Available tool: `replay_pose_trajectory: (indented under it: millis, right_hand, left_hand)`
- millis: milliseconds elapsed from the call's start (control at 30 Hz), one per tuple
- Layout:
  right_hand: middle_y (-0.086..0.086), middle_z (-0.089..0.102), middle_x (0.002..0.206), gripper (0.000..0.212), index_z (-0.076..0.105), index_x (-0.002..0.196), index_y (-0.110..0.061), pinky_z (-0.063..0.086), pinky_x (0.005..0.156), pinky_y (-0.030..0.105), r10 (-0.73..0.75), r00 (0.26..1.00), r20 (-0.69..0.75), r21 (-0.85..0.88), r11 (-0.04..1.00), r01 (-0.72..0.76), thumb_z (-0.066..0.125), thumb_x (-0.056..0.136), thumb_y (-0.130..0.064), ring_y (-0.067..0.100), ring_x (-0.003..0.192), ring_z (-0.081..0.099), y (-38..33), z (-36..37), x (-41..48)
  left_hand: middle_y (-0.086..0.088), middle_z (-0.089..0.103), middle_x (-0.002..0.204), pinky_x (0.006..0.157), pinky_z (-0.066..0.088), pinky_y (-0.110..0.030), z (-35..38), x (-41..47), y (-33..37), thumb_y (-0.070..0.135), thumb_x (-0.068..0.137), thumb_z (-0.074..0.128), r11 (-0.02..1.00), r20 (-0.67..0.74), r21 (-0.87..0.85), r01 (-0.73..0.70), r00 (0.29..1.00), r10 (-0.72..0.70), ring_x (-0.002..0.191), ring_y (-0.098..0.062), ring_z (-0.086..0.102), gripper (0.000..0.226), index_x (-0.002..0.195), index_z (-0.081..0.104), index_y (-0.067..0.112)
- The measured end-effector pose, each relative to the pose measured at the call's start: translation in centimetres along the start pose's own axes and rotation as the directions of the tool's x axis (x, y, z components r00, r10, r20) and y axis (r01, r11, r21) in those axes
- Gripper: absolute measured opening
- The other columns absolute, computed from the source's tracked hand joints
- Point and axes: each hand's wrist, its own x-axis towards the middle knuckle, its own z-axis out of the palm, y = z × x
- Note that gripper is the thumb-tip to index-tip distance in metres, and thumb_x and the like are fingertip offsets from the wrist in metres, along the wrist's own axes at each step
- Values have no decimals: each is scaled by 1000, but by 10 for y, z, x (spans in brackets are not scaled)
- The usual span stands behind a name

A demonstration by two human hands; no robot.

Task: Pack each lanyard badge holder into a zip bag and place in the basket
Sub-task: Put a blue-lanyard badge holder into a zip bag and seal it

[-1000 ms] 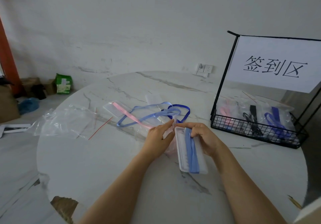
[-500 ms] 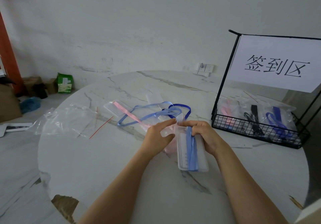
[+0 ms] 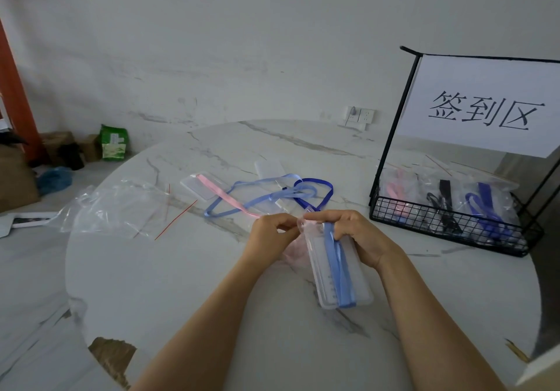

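Note:
Above the middle of the round marble table [image 3: 188,269], both hands hold a clear zip bag [image 3: 360,284] with a badge holder and its folded light-blue lanyard [image 3: 336,266] inside. My left hand [image 3: 272,234] pinches the bag's top left corner. My right hand [image 3: 353,234] grips the top of the bag. Behind them lie loose badge holders with a pink lanyard [image 3: 225,198], a light-blue lanyard [image 3: 257,199] and a dark-blue lanyard [image 3: 318,187]. The black wire basket [image 3: 448,224] at the right holds several packed bags.
A heap of clear zip bags [image 3: 121,208] with red strips lies on the table's left side. A white sign [image 3: 485,111] hangs on the basket's tall frame. Boxes and a green packet [image 3: 113,142] sit on the floor at the far left.
The bagged light-blue lanyard has shifted slightly right and lower. My left fingers have moved along the bag's top edge toward its left corner.

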Motion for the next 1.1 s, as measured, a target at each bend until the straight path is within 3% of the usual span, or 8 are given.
replay_pose_trajectory:
  millis: [167,267,333,433,600,800,967,1100]
  right_hand:
    - [-10,66,95,45,71,85,-20,40,76,15,26,998,-49,-72,997,-30,43,50,-10,6,96,52,-1,1,0]
    - [-7,66,96,45,71,85,-21,42,73,14,33,998,-60,-82,996,-38,44,51,-10,7,92,54,-2,4,1]
    - [-5,65,97,47,70,88,-20,44,71,13,26,997,-67,-60,998,-30,44,51,-9,7,90,55,-4,5,0]
    - [-7,64,100,49,69,91,-21,45,78,14,-11,999,-52,-26,1000,10,44,51,-8,7,95,55,-9,9,-1]
    - [-12,62,100,52,64,99,-22,44,82,15,-58,998,-1,-66,996,58,43,52,-9,2,96,55,-14,22,-3]
    - [-6,63,102,51,67,94,-21,48,78,18,-65,985,-161,73,994,77,42,51,-8,9,91,58,-15,17,-1]
    - [3,64,91,36,66,88,-15,48,61,17,-41,950,-310,222,968,114,44,62,-5,11,75,57,-23,13,-4]
    - [3,56,80,31,62,86,-13,44,59,20,165,753,-636,538,795,281,36,84,4,12,70,52,-26,5,0]
  left_hand:
    - [3,65,85,71,41,-8,-7,3,3,6,88,58,997,-162,-76,-5,987,-8,80,-11,58,12,92,70,6]
    - [1,66,87,70,39,-3,-12,1,9,5,88,53,980,-268,63,-189,943,199,76,-8,57,18,94,70,3]
    - [-8,69,87,70,43,-14,-14,3,6,14,87,45,944,-314,142,-298,891,329,79,-13,57,28,92,70,3]
    - [-14,67,89,64,42,-31,-14,2,0,22,87,33,945,-434,224,-239,844,316,77,-27,60,39,93,65,1]
    - [-14,67,83,60,36,-29,-19,-1,4,34,84,23,956,-530,252,-151,805,267,67,-31,58,54,96,64,1]
    - [-6,64,59,51,30,-15,-22,4,-3,16,84,39,882,-480,413,-226,769,422,49,-21,57,32,80,68,3]
    - [1,56,47,40,28,-19,-24,7,-10,12,83,43,810,-484,556,-186,720,497,38,-15,47,27,74,68,8]
    - [1,52,44,34,29,-22,-23,8,-8,9,81,45,756,-468,620,-209,675,570,35,-14,45,25,70,67,8]
